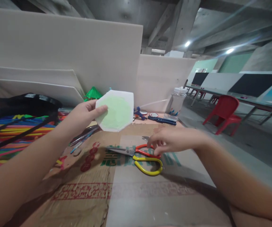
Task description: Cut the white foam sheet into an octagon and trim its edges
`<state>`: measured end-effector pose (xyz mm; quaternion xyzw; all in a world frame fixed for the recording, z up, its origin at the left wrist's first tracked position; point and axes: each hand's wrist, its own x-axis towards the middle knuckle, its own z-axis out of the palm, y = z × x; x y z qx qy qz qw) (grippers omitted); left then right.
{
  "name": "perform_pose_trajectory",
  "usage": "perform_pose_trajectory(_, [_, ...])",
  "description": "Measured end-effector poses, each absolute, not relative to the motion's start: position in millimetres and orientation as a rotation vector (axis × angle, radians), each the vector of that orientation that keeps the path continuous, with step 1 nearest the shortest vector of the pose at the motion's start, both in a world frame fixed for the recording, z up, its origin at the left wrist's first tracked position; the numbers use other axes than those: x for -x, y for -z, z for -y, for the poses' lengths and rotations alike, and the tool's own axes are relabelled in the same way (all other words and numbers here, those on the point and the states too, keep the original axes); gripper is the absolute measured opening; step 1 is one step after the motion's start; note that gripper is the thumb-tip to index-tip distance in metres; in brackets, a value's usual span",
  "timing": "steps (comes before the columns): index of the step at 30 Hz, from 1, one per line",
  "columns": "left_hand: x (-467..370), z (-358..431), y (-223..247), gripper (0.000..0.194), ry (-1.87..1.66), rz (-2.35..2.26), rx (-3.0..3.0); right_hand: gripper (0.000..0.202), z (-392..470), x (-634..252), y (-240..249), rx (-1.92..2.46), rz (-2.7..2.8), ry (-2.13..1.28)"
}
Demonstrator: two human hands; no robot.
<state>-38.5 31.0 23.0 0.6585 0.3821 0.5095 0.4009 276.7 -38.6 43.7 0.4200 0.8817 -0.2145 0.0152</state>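
Observation:
My left hand [85, 115] pinches an octagon-like piece of white paper with a pale green round patch [116, 110] between thumb and fingers, raised above the work surface. A pair of scissors [133, 152] with one red and one yellow handle lies on the cardboard, its slightly parted blades pointing left. My right hand [170, 140] hovers at the red handle with loosely curled fingers and a gap between thumb and fingers. Its fingertips overlap the handle in view; whether they touch it I cannot tell.
Flattened cardboard [79, 198] and a translucent sheet [150, 205] cover the table. Colourful pipe cleaners [32, 132] lie left. Behind are a blue glue gun [139, 113], dark blue pliers-like tool [161, 120] and clear jar [175, 104]. White boards [62, 47] stand at the back.

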Motion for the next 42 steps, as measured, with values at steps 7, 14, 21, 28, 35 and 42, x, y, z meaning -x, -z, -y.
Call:
perform_pose_trajectory(7, [34, -25, -20, 0.053, -1.308, -0.892, -1.680, 0.061, 33, -257, 5, -1.345, -2.640, 0.291])
perform_pose_trajectory(14, [27, -13, -26, 0.051, -1.179, -0.901, -1.750, 0.057, 32, -249, 23, -1.331, -2.747, 0.356])
perform_pose_trajectory(21, [30, -11, -28, 0.047, -1.168, -0.964, -1.818, 0.038, 34, -237, 35, -1.521, -2.773, 0.222])
perform_pose_trajectory(28, [28, -8, -27, 0.057, -1.225, -0.944, -1.781, 0.066, 34, -238, 48, -1.508, -2.794, 0.234])
perform_pose_trajectory(35, [32, -11, -28, 0.053, -1.338, -0.884, -1.798, 0.035, 6, -240, 60, -1.882, -3.025, 1.077])
perform_pose_trajectory(42, [38, -31, -16, 0.055, -1.453, -0.955, -1.743, 0.038, 9, -238, 52, -1.739, -3.229, 1.604])
